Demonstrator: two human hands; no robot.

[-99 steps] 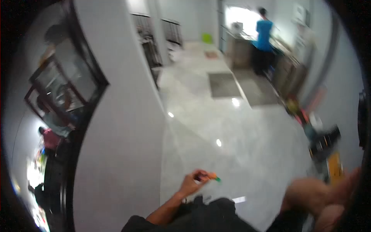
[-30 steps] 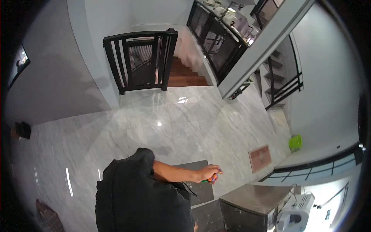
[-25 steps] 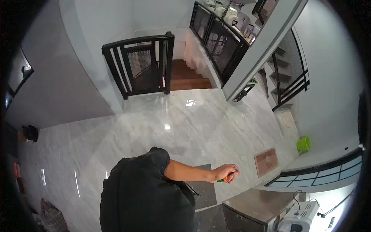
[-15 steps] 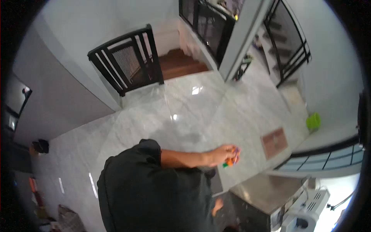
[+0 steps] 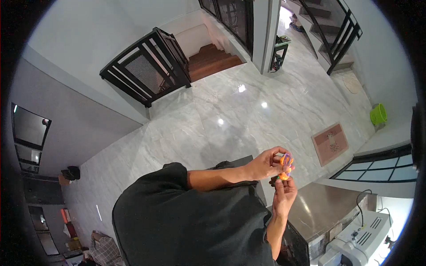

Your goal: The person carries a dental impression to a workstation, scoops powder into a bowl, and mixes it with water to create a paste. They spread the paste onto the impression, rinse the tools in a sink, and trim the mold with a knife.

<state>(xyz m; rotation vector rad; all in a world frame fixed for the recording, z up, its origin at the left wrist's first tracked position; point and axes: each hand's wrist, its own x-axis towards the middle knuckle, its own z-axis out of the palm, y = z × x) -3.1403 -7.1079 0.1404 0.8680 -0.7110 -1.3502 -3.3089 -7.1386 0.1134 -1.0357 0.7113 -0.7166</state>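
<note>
My left hand (image 5: 268,164) reaches across from the left with its fingers closed on a small orange-and-purple looped item (image 5: 286,165). My right hand (image 5: 284,195) comes up from below, and its thumb and fingertips pinch at the item's lower end. A bit of green and a small dark brown piece (image 5: 273,181) show between the two hands there. The exact kind of item is too small to make out. Both hands are held in front of my black-sleeved body, above the floor.
A metal-topped counter (image 5: 317,206) with a grey-white machine (image 5: 359,241) stands at the lower right. On the marble floor lies a pink mat (image 5: 326,153); a green bin (image 5: 378,115) is by the wall. A black gate (image 5: 140,71) borders brown steps (image 5: 211,64).
My right hand has come into view and joined the left at the item. The left hand has moved slightly up and right, and the view has shifted and sharpened.
</note>
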